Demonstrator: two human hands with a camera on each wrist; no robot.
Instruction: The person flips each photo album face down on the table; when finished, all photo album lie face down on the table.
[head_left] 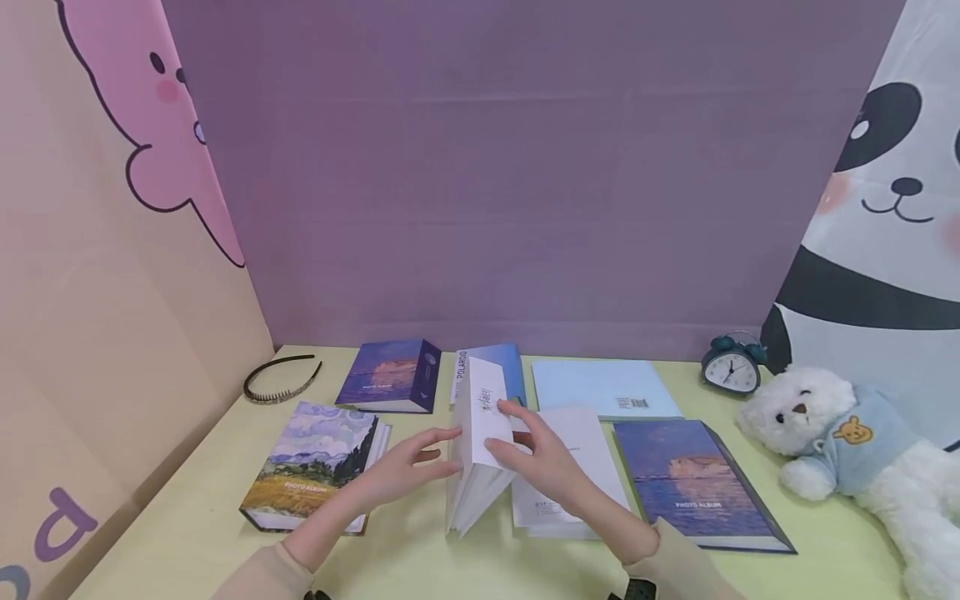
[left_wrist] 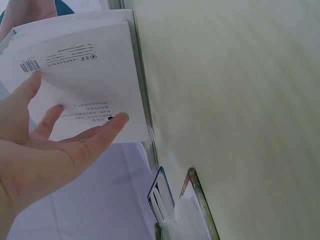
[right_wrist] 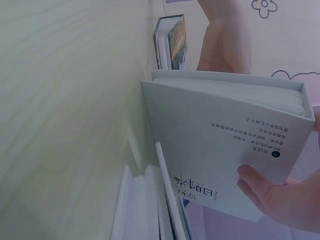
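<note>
A white photo album (head_left: 487, 417) with dark handwriting-style lettering stands upright between my two hands, its pages fanned toward me. My left hand (head_left: 411, 464) touches its left side with spread, fairly straight fingers; in the left wrist view the fingertips lie on the white cover (left_wrist: 85, 90) with a barcode and small print. My right hand (head_left: 551, 458) presses thumb and fingertips against the opposite cover. That lettered cover (right_wrist: 220, 145) shows in the right wrist view. Just right of the album lies another white album (head_left: 577, 467), partly behind my right hand.
A landscape photo album (head_left: 322, 458) lies left, and blue photo albums lie behind (head_left: 386, 375) and right (head_left: 697, 479). Further back are a Polaroid album (head_left: 510, 367) and a pale blue book (head_left: 592, 383). A headband (head_left: 281, 395), an alarm clock (head_left: 731, 371) and a teddy bear (head_left: 855, 442) flank them.
</note>
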